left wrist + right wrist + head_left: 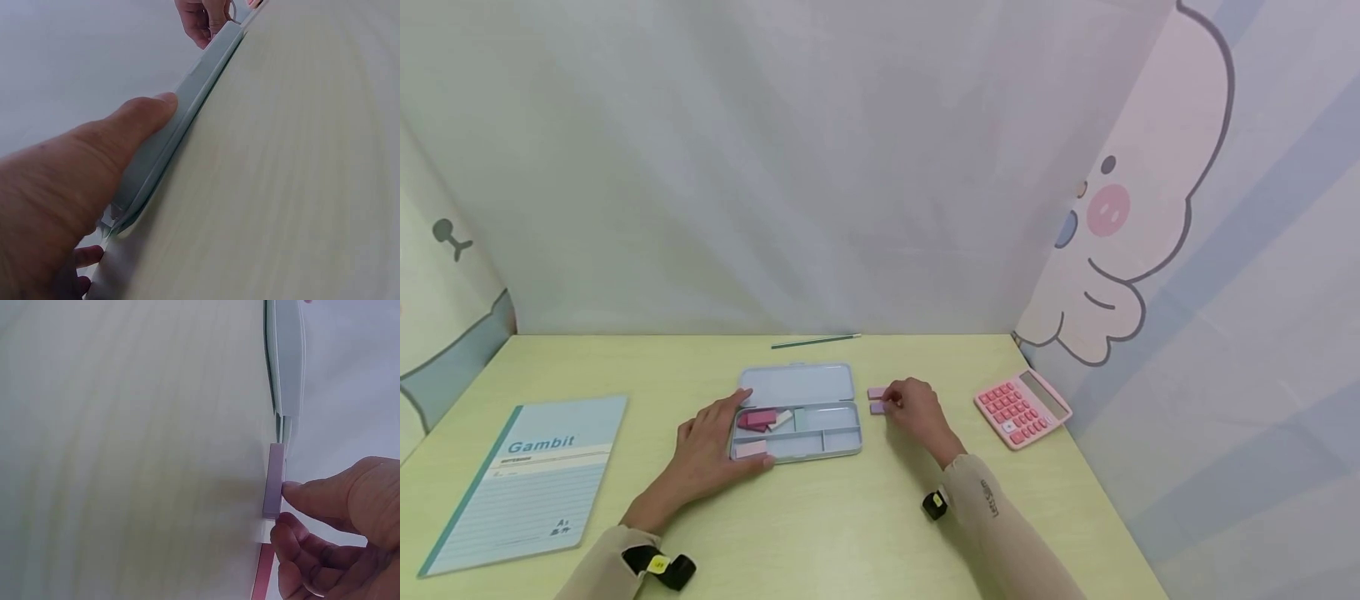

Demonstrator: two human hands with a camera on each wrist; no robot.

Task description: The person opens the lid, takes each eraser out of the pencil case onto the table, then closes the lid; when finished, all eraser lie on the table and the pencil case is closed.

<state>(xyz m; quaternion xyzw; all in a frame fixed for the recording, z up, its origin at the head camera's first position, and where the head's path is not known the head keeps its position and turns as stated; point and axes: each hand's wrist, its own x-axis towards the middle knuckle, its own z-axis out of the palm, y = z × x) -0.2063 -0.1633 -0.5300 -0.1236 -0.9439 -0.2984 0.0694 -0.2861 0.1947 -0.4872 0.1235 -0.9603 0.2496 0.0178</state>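
An open light-blue pencil case [802, 447] lies with its lid [797, 383] folded back. My left hand [706, 446] grips its left end, the thumb [147, 119] along the front wall and the fingers round the far left corner. Inside are magenta erasers [762, 418], a white eraser [782, 419], a mint piece [800, 419] and a pale pink eraser [750, 448]. Right of the case lie two purple erasers, a farther one [876, 392] and a nearer one [877, 409]. My right hand [917, 412] pinches the nearer eraser [274, 481] at its right end, partly hiding both.
A pink calculator [1022, 408] lies to the right of my right hand. At the left is a blue notebook [535, 479]. Behind the case a pencil [816, 342] lies near the back edge, before a hanging curtain [775, 167].
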